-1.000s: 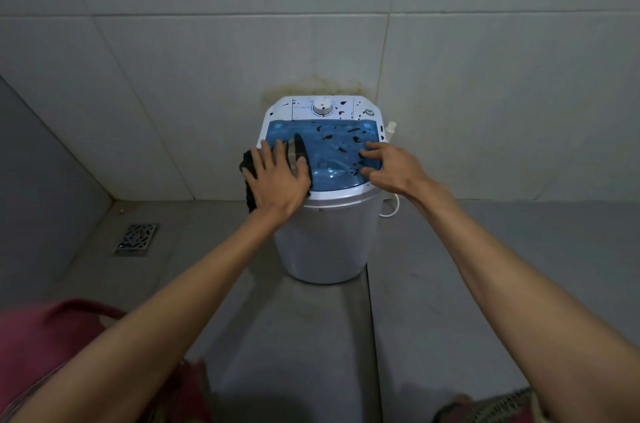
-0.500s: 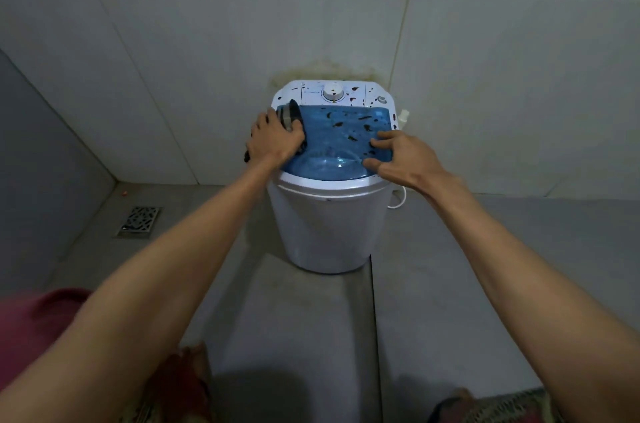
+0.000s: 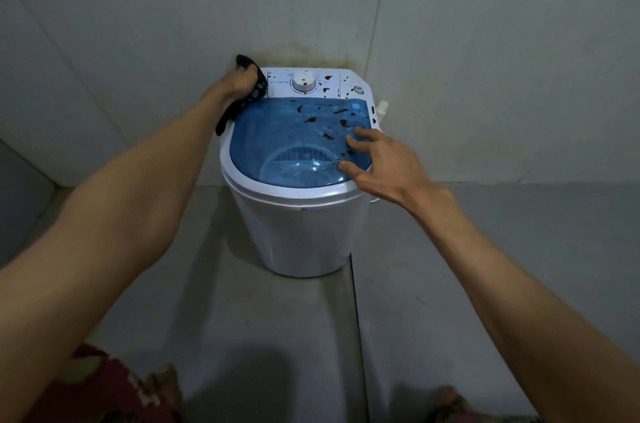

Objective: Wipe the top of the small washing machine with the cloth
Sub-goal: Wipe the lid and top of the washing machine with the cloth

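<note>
A small white washing machine (image 3: 301,232) with a see-through blue lid (image 3: 277,131) stands on the floor against the tiled wall. Dark spots dot the lid's right half and the white control panel (image 3: 332,85) with its dial. My left hand (image 3: 239,83) is closed around a dark cloth (image 3: 230,111) at the machine's back left corner, pressing it against the panel's left end. The cloth trails down over the left rim. My right hand (image 3: 384,163) rests with spread fingers on the lid's right edge.
The grey tiled wall (image 3: 485,59) is right behind the machine, stained brown above it. A white hose fitting (image 3: 382,107) sticks out on the machine's right. The grey floor (image 3: 277,336) lies in front. My knees show at the bottom edge.
My left hand has slid the cloth from the lid's front left up along the left side to the back corner. The right hand stays on the lid's right edge. The view has moved closer.
</note>
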Demonstrator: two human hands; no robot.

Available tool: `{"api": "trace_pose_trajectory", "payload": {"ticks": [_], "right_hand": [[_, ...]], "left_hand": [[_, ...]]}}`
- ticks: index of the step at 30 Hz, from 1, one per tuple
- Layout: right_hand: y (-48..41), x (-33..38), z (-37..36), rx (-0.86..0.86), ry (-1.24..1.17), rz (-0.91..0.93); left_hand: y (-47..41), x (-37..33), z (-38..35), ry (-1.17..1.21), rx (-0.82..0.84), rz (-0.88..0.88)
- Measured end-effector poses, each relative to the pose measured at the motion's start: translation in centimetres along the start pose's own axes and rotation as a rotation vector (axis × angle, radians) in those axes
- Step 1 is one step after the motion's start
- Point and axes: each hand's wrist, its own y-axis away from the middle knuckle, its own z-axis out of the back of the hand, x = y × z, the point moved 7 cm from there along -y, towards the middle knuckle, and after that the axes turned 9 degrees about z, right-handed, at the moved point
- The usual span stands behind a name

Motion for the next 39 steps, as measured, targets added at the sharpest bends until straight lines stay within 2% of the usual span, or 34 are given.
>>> {"api": "trace_pose_trajectory", "payload": {"ticks": [2, 10, 14, 18, 21, 27, 32, 39], "right_hand": [[-0.1, -0.1, 0.0, 0.002, 0.0, -0.002], [-0.1, 0.0, 0.0, 0.021, 0.001, -0.006], [-0.1, 0.2, 0.1, 0.038, 0.009, -0.011], [0.0, 0.5, 0.2, 0.052, 0.007, -0.015], [0.1, 0.6, 0.2, 0.051, 0.006, -0.022], [0.0, 0.7, 0.3, 0.041, -0.014, -0.019], [-0.2, 0.8, 0.4, 0.032, -0.003, -0.013], [-0.4, 0.4, 0.1, 0.027, -0.014, -0.02]], "left_hand": [[-1.0, 0.4, 0.3, 0.063, 0.014, -0.007], [-1.5, 3.7, 1.1, 0.156, -0.107, 0.019], [1.6, 4.7, 0.4, 0.17, -0.106, -0.021], [3.9, 4.5, -0.7, -0.118, -0.202, -0.027], [3.9, 3.3, -0.9, -0.202, -0.247, -0.009], [-0.1, 1.5, -0.5, -0.134, -0.195, 0.068], [-1.8, 0.4, 0.1, -0.073, -0.214, 0.091], [-4.0, 2.5, 0.8, 0.191, -0.17, 0.117]]}}
